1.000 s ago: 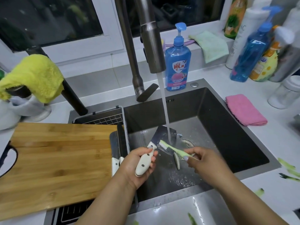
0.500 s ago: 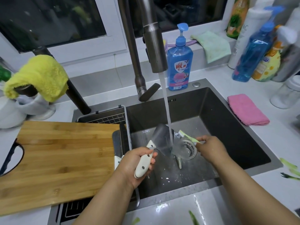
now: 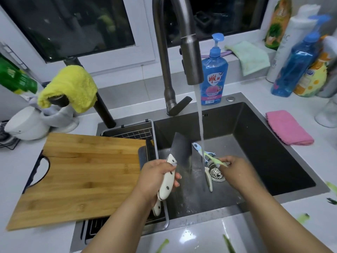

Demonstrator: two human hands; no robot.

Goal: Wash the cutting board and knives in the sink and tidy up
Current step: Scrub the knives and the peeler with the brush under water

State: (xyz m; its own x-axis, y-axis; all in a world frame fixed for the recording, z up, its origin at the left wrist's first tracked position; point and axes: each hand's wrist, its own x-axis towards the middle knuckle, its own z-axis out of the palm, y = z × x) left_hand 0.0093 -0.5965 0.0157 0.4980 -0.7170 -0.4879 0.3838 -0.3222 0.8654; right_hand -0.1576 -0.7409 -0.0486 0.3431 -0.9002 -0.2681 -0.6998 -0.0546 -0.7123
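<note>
Rinse step. My left hand [image 3: 156, 177] grips cleaver [image 3: 179, 152] over sink [image 3: 273, 161], left of stream [image 3: 200, 121]; right hand [image 3: 235, 172] pinches peeler [image 3: 209, 155] under it. Next, I judge: blade into stream.

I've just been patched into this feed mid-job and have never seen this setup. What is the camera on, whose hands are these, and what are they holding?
No machine here: one camera on a person's head looks down at their bare hands over a dark steel sink. The left hand has a grip on a white-handled cleaver. The right hand pinches a pale green peeler near the running water stream. Another white-handled knife lies in the basin. A bamboo cutting board lies across the rack on the left; a pink cloth lies on the right counter.
</note>
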